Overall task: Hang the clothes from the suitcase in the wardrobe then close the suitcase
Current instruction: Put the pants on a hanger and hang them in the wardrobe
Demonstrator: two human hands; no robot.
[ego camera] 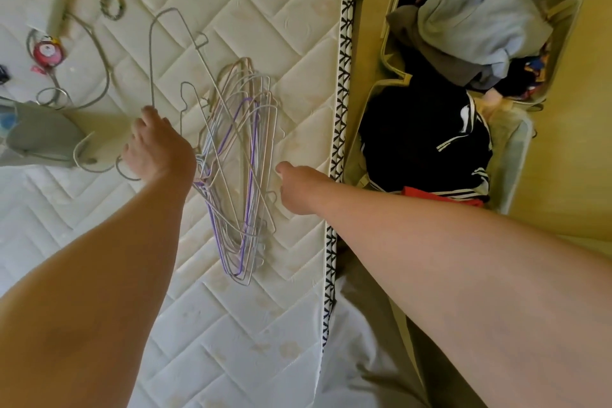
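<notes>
Both forearms fill the bottom of my feed, reaching out over a bare quilted mattress [265,26]. My left hand [159,149] lies knuckles up with its fingertips bent down onto the corner of a long grey hanger [151,69]. I cannot tell whether they pinch the wire or only press on it. My right hand [298,189] is curled, thumb forward, with its fingers hidden underneath. It sits right at the edge of the pile of hangers [243,156], and I cannot tell if it holds any wire.

That pile of thin wire hangers, pale ones and a purple one, lies between the two hands on the mattress. Further left on the mattress I see a grey bag [39,136] and a beaded bracelet [112,5].

Just beside the mattress's right edge, the suitcase [516,156] lies open on the floor [563,142], and both halves hold clothes. A black garment with white stripes [420,132] fills the nearer half, and a pale blue garment [477,20] tops the heap in the farther one.
</notes>
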